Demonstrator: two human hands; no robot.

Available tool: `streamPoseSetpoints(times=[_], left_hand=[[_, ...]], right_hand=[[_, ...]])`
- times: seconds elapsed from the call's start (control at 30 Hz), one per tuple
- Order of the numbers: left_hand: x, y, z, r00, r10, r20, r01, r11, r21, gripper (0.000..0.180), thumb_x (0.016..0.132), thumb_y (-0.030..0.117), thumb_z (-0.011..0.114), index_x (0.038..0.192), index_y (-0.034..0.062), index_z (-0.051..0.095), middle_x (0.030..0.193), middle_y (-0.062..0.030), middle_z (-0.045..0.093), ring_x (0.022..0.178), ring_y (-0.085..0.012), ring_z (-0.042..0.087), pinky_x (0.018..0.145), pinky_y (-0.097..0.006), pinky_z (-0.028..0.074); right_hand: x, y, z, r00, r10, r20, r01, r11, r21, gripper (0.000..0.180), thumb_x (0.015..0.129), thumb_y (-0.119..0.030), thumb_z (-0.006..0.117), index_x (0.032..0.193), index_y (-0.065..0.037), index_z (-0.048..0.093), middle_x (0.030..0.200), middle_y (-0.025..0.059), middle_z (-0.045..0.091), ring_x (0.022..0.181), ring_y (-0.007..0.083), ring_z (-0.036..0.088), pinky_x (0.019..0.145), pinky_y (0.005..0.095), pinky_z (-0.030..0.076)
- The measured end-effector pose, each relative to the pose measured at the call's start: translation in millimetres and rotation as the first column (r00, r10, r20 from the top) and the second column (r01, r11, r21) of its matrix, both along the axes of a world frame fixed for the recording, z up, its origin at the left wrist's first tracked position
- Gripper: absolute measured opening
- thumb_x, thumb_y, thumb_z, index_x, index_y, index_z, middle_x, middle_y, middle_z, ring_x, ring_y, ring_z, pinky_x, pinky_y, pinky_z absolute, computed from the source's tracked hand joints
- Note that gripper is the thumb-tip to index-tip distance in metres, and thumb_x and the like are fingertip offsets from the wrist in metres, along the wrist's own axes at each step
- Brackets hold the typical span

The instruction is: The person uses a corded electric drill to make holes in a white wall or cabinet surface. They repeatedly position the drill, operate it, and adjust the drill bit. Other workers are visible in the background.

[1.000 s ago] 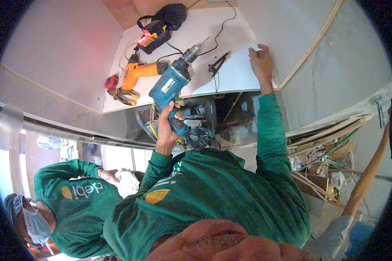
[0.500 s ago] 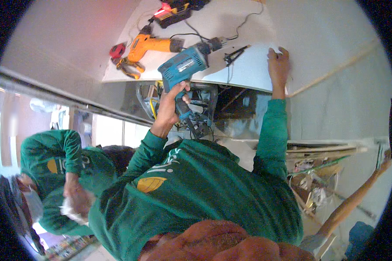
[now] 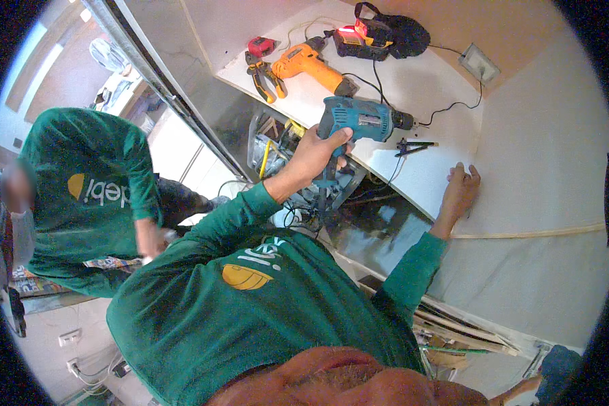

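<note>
My left hand (image 3: 312, 157) is wrapped around the handle of a teal power drill (image 3: 358, 119), whose chuck points right over the white shelf board (image 3: 413, 186). On the board just in front of the drill lies a slim black hinged tool (image 3: 413, 145), shaped like a drawing compass. My right hand (image 3: 461, 193) is at the board's right edge by the wall, fingers bent and apart, with nothing seen in it. Farther back are an orange drill (image 3: 308, 66), black-and-orange pliers (image 3: 264, 78) and a small red tape measure (image 3: 261, 46).
A black tool bag (image 3: 407, 37) beside a red-lit device (image 3: 362, 39) sits at the back, with cables leading to a wall socket (image 3: 479, 64). Cluttered gear with a yellow frame (image 3: 267, 159) stands below the board. A co-worker in green (image 3: 91, 183) bends at the left.
The whole view has turned and shifted, bringing the wall socket into sight. The teal drill stays in my left hand, and my right hand remains by the wall edge.
</note>
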State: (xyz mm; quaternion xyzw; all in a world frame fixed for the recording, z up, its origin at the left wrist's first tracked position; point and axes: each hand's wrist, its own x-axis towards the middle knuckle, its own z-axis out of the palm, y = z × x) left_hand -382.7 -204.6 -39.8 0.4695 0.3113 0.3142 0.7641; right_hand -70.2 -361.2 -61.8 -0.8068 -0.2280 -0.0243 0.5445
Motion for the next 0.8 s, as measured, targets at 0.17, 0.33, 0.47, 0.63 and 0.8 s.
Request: streamPoseSetpoints(times=[0.17,0.33,0.47,0.63,0.8], left_hand=[[-2.4,-4.8,-21.7,0.974,0.188,-0.127,-0.183,0.982,0.053,0.063,0.094,0.042,0.076,0.116,-0.0062,0.041,0.092,-0.0148,0.066,0.059,-0.0155,0.064,0.048,-0.031,0.053],[-1.7,2.7,-31.3,0.98,0.195,-0.043,-0.194,0.981,0.023,0.062,0.094,0.038,0.078,0.112,0.0024,0.031,0.094,-0.0141,0.063,0.065,-0.0156,0.065,0.053,-0.03,0.055],[-6.5,-3.3,-35.9,0.981,0.191,-0.029,-0.191,0.982,-0.004,0.058,0.095,0.036,0.077,0.115,0.0017,0.035,0.096,-0.0128,0.063,0.068,-0.0145,0.065,0.059,-0.029,0.056],[-7.5,-10.9,-31.7,0.989,0.144,0.037,-0.143,0.989,-0.021,0.049,0.098,0.031,0.074,0.117,0.0012,0.04,0.097,-0.0103,0.064,0.073,-0.0136,0.064,0.065,-0.03,0.056],[-10.6,3.7,-35.9,0.995,0.038,0.09,-0.037,0.999,-0.019,0.046,0.097,0.029,0.076,0.115,0.0018,0.044,0.096,-0.0087,0.065,0.074,-0.0132,0.064,0.066,-0.029,0.055]], right_hand=[[-5.2,-5.2,8.7,0.999,0.049,-0.018,-0.05,0.997,-0.059,0.055,0.101,-0.035,0.06,0.139,0.004,0.048,0.107,0.0197,0.074,0.092,0.0279,0.074,0.086,0.036,0.056],[-1.2,-2.0,1.2,0.997,0.059,-0.039,-0.058,0.998,0.027,0.053,0.101,-0.031,0.061,0.137,0.005,0.049,0.103,0.0186,0.074,0.087,0.0269,0.072,0.085,0.0359,0.055],[4.3,-4.1,-7.9,0.993,0.116,-0.035,-0.114,0.991,0.064,0.05,0.1,-0.027,0.063,0.136,0.006,0.049,0.099,0.0186,0.072,0.087,0.0256,0.071,0.083,0.0345,0.055],[-8.0,-4.3,-6.7,0.993,0.106,-0.056,-0.095,0.981,0.167,0.045,0.102,-0.024,0.061,0.135,0.005,0.051,0.097,0.0171,0.071,0.086,0.0236,0.07,0.083,0.0337,0.055],[-55.8,-14.7,4.7,0.994,-0.076,0.083,0.056,0.974,0.222,0.04,0.101,-0.016,0.061,0.135,0.003,0.051,0.098,0.0145,0.071,0.087,0.0221,0.068,0.084,0.0342,0.055]])
